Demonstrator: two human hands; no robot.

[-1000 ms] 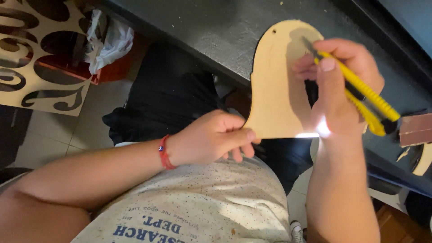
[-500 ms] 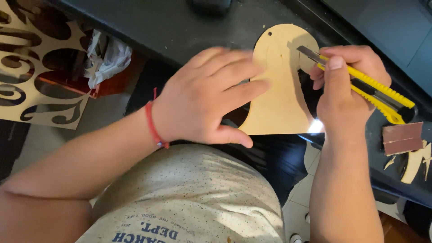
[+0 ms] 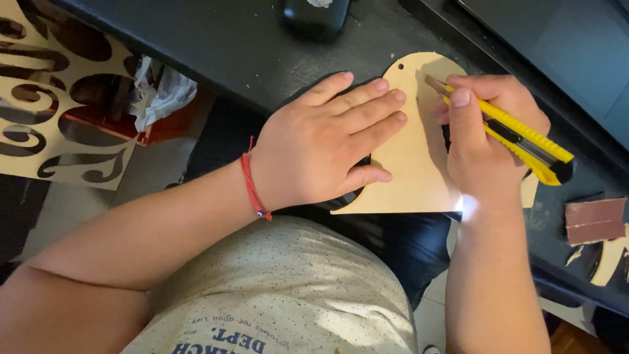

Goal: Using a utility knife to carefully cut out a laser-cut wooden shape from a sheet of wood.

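Broadly, the dark worktop (image 3: 216, 46) carries a flat, bell-shaped cutout of pale thin wood (image 3: 419, 170) that overhangs its near edge above the person's lap. So the left hand (image 3: 321, 141) lies spread flat on it, fingers apart, pinning it down against slipping. Meanwhile the right hand (image 3: 488, 141) is closed around a yellow snap-blade utility knife (image 3: 517, 134), its blade tip laid on the cutout's right edge, thumb along the handle for control.
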